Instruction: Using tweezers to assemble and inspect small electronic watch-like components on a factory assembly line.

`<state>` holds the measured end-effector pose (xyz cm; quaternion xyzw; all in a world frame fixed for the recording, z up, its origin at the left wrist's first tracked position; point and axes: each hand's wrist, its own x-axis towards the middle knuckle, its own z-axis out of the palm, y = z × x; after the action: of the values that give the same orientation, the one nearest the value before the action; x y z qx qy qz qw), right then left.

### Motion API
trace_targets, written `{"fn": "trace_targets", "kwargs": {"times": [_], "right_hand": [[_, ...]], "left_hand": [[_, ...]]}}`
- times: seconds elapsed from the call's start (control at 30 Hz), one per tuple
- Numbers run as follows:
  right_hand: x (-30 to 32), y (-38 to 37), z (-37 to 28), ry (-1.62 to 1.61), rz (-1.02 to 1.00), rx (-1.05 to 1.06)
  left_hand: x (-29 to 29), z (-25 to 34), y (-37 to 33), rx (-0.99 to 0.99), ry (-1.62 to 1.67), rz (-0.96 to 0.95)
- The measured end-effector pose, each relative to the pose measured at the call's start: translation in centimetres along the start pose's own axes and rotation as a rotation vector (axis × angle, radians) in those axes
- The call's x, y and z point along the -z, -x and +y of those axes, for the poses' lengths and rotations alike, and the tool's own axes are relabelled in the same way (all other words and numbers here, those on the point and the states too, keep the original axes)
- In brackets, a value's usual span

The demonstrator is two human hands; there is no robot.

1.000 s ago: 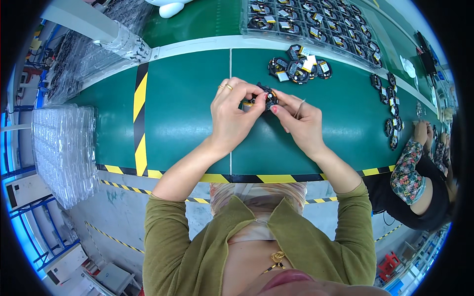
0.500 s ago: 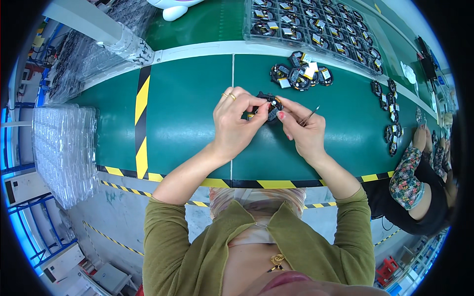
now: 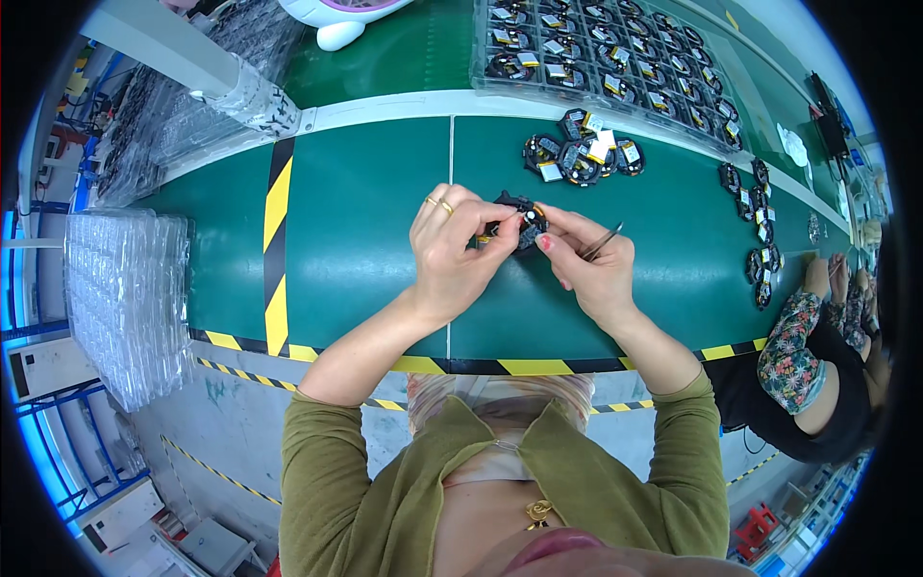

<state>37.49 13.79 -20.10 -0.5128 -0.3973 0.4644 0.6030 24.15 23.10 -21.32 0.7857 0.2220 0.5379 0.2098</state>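
Green worktop (image 3: 356, 250) spreads beneath both hands. The left hand (image 3: 445, 248) pinches a round black part (image 3: 529, 234) between thumb and finger; the right hand (image 3: 598, 264) grips its right edge, seemingly to steady it, with a slim metal tool (image 3: 604, 240) tucked in, likely for quick reach. Beyond lie piled similar parts (image 3: 581, 162), apparently kept handy, and a compartmented clear tray (image 3: 524, 88), probably separating more units.

The tweezers (image 3: 605, 240), steeper a second ago, now slant further right from the right hand (image 3: 598, 266). Both it and the left hand (image 3: 445, 252), with the module (image 3: 530, 233), have come slightly nearer the person.
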Motion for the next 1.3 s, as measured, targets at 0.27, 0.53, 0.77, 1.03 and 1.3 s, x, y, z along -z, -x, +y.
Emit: {"fn": "trace_targets", "kwargs": {"times": [0.27, 0.53, 0.77, 1.03, 1.3], "right_hand": [[0.3, 0.0, -0.5, 0.044, -0.023, -0.015], [1.3, -0.9, -0.1, 0.442, -0.063, 0.035], [0.8, -1.1, -0.2, 1.066, -0.048, 0.759], [0.8, -1.5, 0.2, 1.161, -0.165, 0.996], [1.3, -1.7, 0.4, 0.664, 0.192, 0.560]], "left_hand": [[0.3, 0.4, -0.3, -0.040, -0.068, -0.033], [1.0, 0.6, -1.0, 0.314, 0.114, -0.384], [0.5, -0.2, -0.7, 1.093, 0.818, -0.370], [1.0, -0.5, -1.0, 1.280, 1.082, -0.400], [0.8, -0.1, -1.2, 1.217, 0.918, -0.541]]}}
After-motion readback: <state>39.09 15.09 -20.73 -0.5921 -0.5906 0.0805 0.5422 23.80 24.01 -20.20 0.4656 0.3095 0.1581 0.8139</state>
